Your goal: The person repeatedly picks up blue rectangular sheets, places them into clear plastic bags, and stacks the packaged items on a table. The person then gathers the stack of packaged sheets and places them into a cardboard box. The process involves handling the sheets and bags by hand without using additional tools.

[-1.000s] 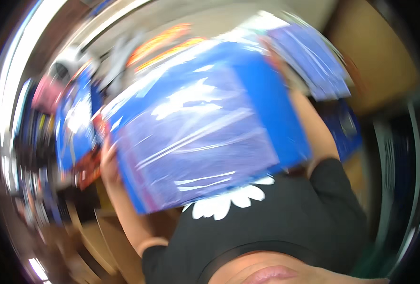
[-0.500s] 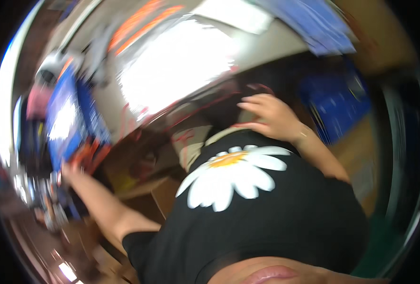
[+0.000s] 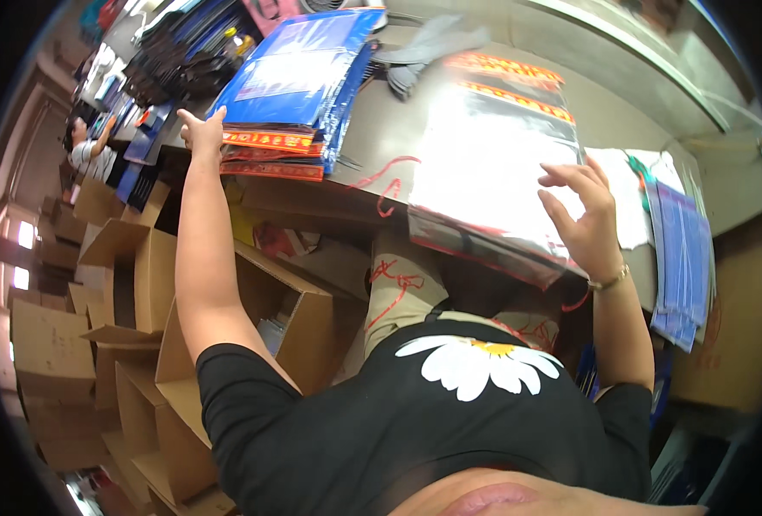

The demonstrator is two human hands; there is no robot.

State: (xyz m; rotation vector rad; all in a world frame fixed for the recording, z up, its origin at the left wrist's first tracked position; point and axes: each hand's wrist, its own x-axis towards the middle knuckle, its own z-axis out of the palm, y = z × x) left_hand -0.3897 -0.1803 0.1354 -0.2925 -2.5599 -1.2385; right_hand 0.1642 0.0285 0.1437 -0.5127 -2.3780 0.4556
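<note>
My left hand (image 3: pixel 202 136) reaches out to the near left corner of a thick stack of blue plastic packets (image 3: pixel 290 82) with orange-red ends. Its visible fingers are spread and touch the stack's edge; part of the hand is turned away. Over the right side of a stack of shiny clear plastic bags (image 3: pixel 492 163) with an orange-red patterned band hangs my right hand (image 3: pixel 585 202). Its fingers are apart and slightly bent, with nothing in them. Glare washes out much of the bag surface. Red string (image 3: pixel 387 185) lies on the table between the two stacks.
Grey gloves (image 3: pixel 424 52) lie behind the stacks. At the right are purple-blue packets (image 3: pixel 682 258) and green-handled scissors (image 3: pixel 639 170). Open cardboard boxes (image 3: pixel 290 301) crowd the floor at the left. Another person (image 3: pixel 93 155) is far off at the left.
The view has swung and sharpened. My right hand has gone from near my waist out over the clear bags. My left hand is still beside the blue stack.
</note>
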